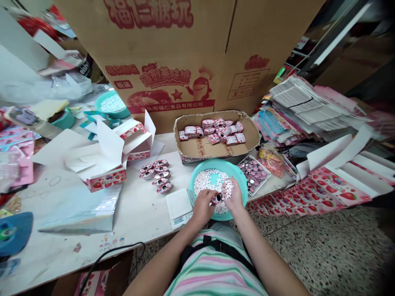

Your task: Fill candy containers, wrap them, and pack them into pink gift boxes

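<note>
Here we list one printed container (217, 198), pinched in the left hand's grip (203, 204), just left of the pellets (227, 188) cupped in the right hand's half-open grip (235, 196).

On the large brown cardboard box (197, 49), big red characters are reading "福仁糖玩" along the top. Lower down, "造型美味糖" is standing in red, and a small English line under it is appearing too blurred to read. To the left, a small red rectangular label (123, 84) is showing "板装". Across a long red printed strip (132, 110), "汕头市福仁食品有限公司" is running in pale characters. Far left, a black item with white lettering (85, 68) is showing "elsh", its remainder being unclear.
</note>
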A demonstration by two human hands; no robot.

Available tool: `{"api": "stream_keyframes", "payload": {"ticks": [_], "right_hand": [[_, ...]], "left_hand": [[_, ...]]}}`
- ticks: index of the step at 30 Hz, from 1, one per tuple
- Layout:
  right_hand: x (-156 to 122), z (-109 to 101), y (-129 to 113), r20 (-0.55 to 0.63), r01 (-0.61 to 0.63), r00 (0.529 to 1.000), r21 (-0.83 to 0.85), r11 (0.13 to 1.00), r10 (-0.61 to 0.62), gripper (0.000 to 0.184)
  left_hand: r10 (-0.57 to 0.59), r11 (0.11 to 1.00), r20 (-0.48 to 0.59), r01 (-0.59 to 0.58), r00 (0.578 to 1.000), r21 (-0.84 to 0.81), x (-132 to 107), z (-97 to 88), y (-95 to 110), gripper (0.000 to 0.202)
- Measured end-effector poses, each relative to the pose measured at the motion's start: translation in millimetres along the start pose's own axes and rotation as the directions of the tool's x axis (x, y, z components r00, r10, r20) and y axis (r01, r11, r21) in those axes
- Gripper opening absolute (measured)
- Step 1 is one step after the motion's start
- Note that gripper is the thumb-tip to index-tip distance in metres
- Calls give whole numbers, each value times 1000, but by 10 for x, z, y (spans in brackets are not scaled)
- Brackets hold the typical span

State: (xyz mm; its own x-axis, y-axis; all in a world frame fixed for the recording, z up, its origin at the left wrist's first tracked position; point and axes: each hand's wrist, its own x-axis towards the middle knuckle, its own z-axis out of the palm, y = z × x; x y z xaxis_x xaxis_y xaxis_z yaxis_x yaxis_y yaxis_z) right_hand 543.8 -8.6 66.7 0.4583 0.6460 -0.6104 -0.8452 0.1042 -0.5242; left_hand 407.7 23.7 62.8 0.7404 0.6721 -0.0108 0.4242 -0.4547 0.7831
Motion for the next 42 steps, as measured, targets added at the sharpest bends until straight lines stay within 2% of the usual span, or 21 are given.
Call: {"api": "stream_keyframes", "payload": {"ticks": [3,7,13,18,23,27,35,39,42], "right_hand": [[-22,16,50,-32,51,998,-86,995,-54,26],[-46,67,69,-36,81,996,-94,992,-85,26],[-110,160,29,-30,35,999,-44,998,-36,30],[-136,198,24,-15,37,999,-18,999,-37,32],[-120,225,50,-36,127,991,-101,987,-131,29],[-121,256,62,-6,176,984,-155,972,-179,30],[-140,281,59,48,206,979,-197,959,-200,29],[-128,259,36,26,199,980,-204,959,-198,32],[-116,241,23,18,208,978,-217,954,-210,34]], "left_hand": [[-22,999,23,21,999,41,-11,-5,26,41],[-60,996,23,58,998,69,-29,4,18,41],[-103,994,-17,103,995,19,-37,31,-25,42],[-96,995,-46,95,994,-33,-16,22,-15,43],[-101,994,-70,98,992,-50,1,24,-16,43],[-86,996,-75,84,993,-40,11,26,-33,43],[-107,993,-66,104,992,-48,53,33,-28,44],[-74,997,-53,74,996,-1,65,36,5,45],[-96,995,-45,94,994,-27,77,55,10,44]]}}
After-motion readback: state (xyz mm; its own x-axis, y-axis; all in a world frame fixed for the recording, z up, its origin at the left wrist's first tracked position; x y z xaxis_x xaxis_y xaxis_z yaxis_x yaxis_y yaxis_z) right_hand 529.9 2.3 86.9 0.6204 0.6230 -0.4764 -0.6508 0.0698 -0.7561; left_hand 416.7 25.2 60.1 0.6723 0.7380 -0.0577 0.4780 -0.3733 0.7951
